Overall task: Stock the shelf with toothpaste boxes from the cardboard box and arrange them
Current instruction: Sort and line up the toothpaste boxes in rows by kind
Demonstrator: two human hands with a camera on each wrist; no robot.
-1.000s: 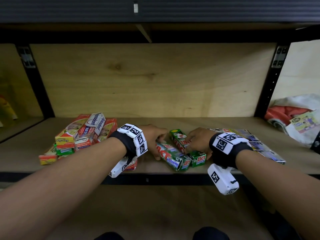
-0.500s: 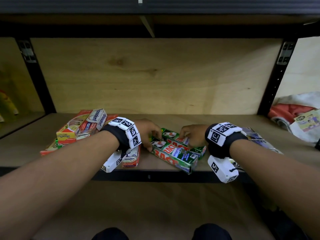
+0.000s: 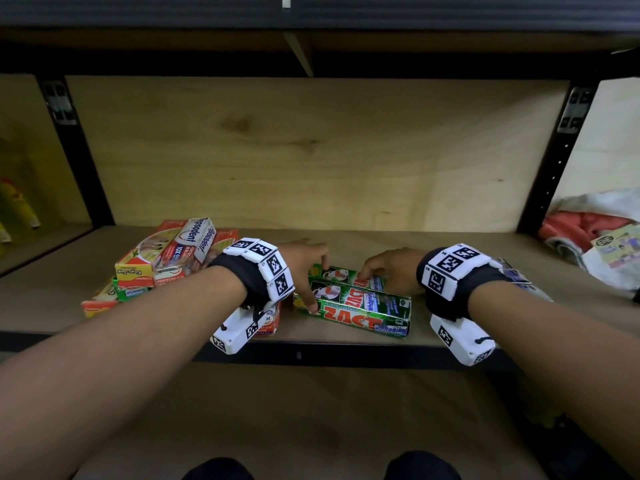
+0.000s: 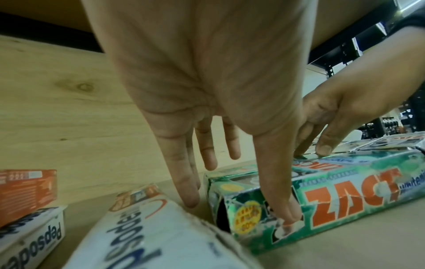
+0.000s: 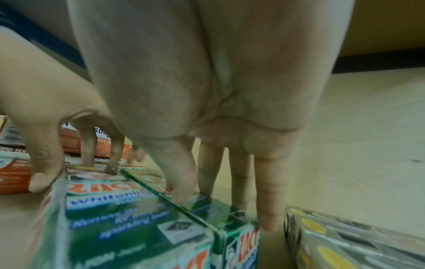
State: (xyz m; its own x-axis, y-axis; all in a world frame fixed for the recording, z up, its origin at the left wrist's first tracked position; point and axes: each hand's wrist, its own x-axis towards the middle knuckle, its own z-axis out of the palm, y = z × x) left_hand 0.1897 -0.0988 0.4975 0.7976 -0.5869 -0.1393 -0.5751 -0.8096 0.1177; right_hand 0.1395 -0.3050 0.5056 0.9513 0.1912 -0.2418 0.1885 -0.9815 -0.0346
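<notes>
Three green ZACT toothpaste boxes (image 3: 363, 318) lie side by side on the wooden shelf (image 3: 52, 296), long sides nearly along its front edge. My left hand (image 3: 304, 268) is at their left end: its thumb (image 4: 287, 213) presses the front box (image 4: 345, 193), and straight fingers (image 4: 188, 191) reach down beside the end. My right hand (image 3: 388, 268) is at the right end. Its straight fingertips (image 5: 184, 191) touch the top of the far box (image 5: 218, 214), and the little finger hangs beside that end. Neither hand grips a box.
A loose pile of Pepsodent and orange boxes (image 3: 166, 258) sits at the left, and one Pepsodent box (image 4: 142, 233) lies under my left wrist. Silver boxes (image 5: 345, 242) lie just right of the green ones. Black uprights (image 3: 554, 161) frame the bay. Cloth and packets (image 3: 588, 230) lie beyond.
The green boxes have swung from pointing at me to lying nearly along the shelf front, pressed together. My hands have moved apart to their two ends.
</notes>
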